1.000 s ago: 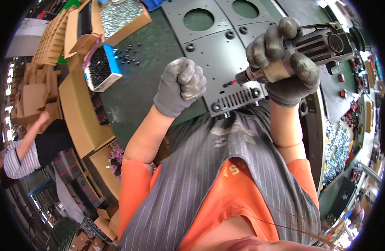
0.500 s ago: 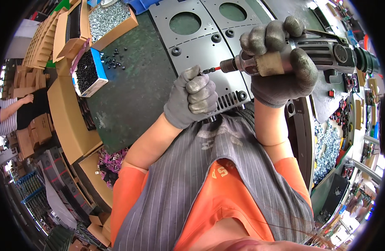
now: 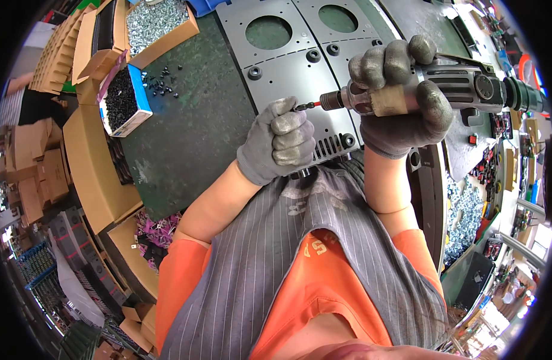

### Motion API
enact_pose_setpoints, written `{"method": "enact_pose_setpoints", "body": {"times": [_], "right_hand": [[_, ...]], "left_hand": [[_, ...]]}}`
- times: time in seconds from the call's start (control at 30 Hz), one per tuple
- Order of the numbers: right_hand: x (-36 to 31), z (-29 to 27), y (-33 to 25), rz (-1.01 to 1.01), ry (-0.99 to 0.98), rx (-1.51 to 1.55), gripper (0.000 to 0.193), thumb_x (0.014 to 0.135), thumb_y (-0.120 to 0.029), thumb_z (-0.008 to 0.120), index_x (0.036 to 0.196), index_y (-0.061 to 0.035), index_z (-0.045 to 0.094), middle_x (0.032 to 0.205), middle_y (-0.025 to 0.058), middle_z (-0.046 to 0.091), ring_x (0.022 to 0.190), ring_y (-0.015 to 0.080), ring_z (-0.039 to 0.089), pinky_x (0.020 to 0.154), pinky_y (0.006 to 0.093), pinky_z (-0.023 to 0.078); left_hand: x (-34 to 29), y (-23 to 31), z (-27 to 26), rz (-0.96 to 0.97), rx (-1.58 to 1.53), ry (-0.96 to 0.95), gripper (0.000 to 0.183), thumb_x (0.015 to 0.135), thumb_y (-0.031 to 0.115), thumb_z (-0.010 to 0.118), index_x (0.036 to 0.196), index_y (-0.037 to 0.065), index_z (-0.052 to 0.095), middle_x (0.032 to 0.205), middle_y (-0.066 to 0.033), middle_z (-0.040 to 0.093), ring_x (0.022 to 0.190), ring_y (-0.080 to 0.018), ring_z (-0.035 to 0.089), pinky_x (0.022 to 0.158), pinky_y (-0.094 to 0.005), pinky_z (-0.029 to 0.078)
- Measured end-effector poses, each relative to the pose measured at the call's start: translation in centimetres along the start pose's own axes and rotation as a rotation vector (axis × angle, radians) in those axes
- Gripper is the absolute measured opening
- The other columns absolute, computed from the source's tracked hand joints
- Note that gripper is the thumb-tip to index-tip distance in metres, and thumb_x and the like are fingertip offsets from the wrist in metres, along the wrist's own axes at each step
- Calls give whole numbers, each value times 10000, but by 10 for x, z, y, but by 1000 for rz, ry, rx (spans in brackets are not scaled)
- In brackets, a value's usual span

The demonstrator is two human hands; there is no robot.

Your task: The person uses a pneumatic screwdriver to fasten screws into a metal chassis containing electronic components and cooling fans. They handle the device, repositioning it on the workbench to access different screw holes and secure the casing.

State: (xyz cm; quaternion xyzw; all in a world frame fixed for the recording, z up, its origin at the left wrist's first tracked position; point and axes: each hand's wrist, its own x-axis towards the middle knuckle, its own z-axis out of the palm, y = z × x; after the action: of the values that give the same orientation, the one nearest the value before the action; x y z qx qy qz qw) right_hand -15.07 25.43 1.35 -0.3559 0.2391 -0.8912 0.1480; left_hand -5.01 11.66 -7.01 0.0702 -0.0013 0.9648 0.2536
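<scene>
My left hand (image 3: 277, 144), in a grey work glove, is closed, thumb and forefinger pinching a small black screw-like piece (image 3: 299, 108) mostly hidden by the fingertips. The red-sleeved bit (image 3: 315, 104) of a power screwdriver (image 3: 459, 83) points left and meets that piece. Wrapped around the screwdriver's body is my gloved right hand (image 3: 396, 123), holding it level. Both hands are above a grey metal panel (image 3: 282, 87) with a large round cutout, slots near its close edge and black round feet (image 3: 313, 56). A second similar panel (image 3: 348, 45) lies alongside on the right.
A blue-and-white box (image 3: 123, 102) of black screws stands left on the dark green tabletop (image 3: 174, 132), with loose black screws (image 3: 162, 83) beside it. Behind is a carton (image 3: 165, 51) of silvery fasteners. At the right are silvery parts (image 3: 462, 210); another person (image 3: 24, 99) is far left.
The screwdriver and both hands shift slightly, the tool dropping a little in view. The bit stays against the pinched piece. The person at far left has moved.
</scene>
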Motion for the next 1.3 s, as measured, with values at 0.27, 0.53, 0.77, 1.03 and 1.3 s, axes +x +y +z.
{"method": "enact_pose_setpoints", "body": {"times": [0.27, 0.53, 0.77, 1.03, 1.3], "right_hand": [[3, -8, 5, 25, -271, -15, 376, 770, -241, 608, 1093, -123, 457, 792, 39, 455, 702, 199, 483, 631, 356, 362], [-1, -5, 11, 44, -145, -91, 420, 800, -262, 557, 1170, -86, 466, 820, 43, 462, 738, 203, 477, 664, 358, 359], [26, -22, 15, 116, 137, 99, 347, 810, -251, 567, 1116, -93, 524, 851, 92, 591, 786, 263, 572, 756, 432, 469], [95, -103, 42, 72, 347, -440, 320, 817, -163, 574, 1092, -25, 485, 788, 85, 560, 758, 284, 566, 741, 430, 480], [95, -97, 63, 62, 300, -616, 300, 817, -85, 561, 1086, 13, 473, 777, 131, 584, 681, 269, 597, 673, 403, 517]], "left_hand": [[-2, 0, -8, -7, -33, 133, 529, 976, 368, 380, 469, 218, 400, 376, 43, 279, 317, -116, 304, 343, -259, 272], [-7, -9, 13, 303, 723, 595, 477, 975, 464, 430, 632, 133, 422, 503, 31, 339, 402, -80, 272, 378, -229, 239], [-7, -7, 6, 424, 487, 519, 396, 948, 462, 498, 924, 69, 541, 827, -58, 546, 669, -128, 496, 569, -246, 411], [-5, -5, -20, 452, 388, 496, 256, 936, 16, 425, 1178, 14, 510, 1191, -159, 549, 1098, -267, 579, 971, -404, 498], [-5, -4, -4, 474, 361, 526, 348, 987, 63, 361, 1307, -53, 432, 1149, -188, 591, 1009, -261, 638, 859, -353, 567]]}}
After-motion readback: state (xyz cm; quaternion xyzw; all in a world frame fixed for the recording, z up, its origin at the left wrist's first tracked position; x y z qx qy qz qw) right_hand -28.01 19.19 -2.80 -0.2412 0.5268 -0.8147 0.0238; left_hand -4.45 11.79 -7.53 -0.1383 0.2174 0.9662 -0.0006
